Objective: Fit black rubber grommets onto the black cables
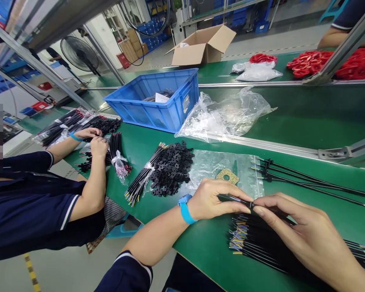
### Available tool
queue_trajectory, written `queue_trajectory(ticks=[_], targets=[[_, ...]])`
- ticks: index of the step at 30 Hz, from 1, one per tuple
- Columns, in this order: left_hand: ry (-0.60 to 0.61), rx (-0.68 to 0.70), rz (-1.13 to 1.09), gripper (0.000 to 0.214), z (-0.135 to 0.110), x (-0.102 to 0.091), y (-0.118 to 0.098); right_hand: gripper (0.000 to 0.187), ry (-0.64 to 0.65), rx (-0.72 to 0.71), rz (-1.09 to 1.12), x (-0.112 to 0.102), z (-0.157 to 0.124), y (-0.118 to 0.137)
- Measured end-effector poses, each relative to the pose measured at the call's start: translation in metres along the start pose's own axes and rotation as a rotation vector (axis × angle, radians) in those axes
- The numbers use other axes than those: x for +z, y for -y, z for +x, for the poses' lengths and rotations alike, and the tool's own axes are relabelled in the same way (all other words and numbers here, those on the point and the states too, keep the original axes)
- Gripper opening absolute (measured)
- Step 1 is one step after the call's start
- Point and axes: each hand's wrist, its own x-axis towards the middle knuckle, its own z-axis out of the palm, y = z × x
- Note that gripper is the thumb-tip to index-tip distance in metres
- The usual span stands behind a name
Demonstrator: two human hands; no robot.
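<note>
My left hand (207, 200), with a blue strap at the wrist, pinches a black cable (229, 197) between thumb and fingers. My right hand (304, 227) is closed on the same cable, its fingertips meeting the left ones. A small black piece shows at that meeting point, partly hidden by the fingers. Below my hands lies a dense row of black cables (261, 251) with coloured wire ends. Behind my right hand, several cables (310, 180) carry black clips (266, 170) near their ends. Left of my hands sits a pile of black plastic clips (173, 168).
A tied cable bundle (146, 174) lies beside the clip pile. A yellowish plate (228, 177) rests on a clear bag (203, 162). Behind stand a blue crate (152, 111) and crumpled plastic (225, 117). A co-worker (48, 194) handles black parts at the left. A metal rail (280, 146) crosses the table.
</note>
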Motion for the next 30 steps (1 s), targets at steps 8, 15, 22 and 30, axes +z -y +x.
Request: queue_trajectory(ticks=[8,15,22,30], targets=[[-0.508,0.035,0.071,0.051,0.003,-0.052,0.011,0.016,-0.066,-0.051,-0.202,-0.019,0.000,0.000],[-0.732,-0.148,0.891,0.015,-0.003,-0.105,0.022,0.048,-0.175,-0.182,-0.738,-0.030,-0.003,-0.074],[-0.350,-0.459,1.255,0.024,0.003,-0.092,0.039,0.049,-0.047,-0.138,-0.692,-0.032,-0.008,-0.106],[-0.245,-0.405,1.286,0.009,0.015,-0.083,0.065,0.027,0.424,-0.137,-0.305,-0.010,-0.023,-0.072]])
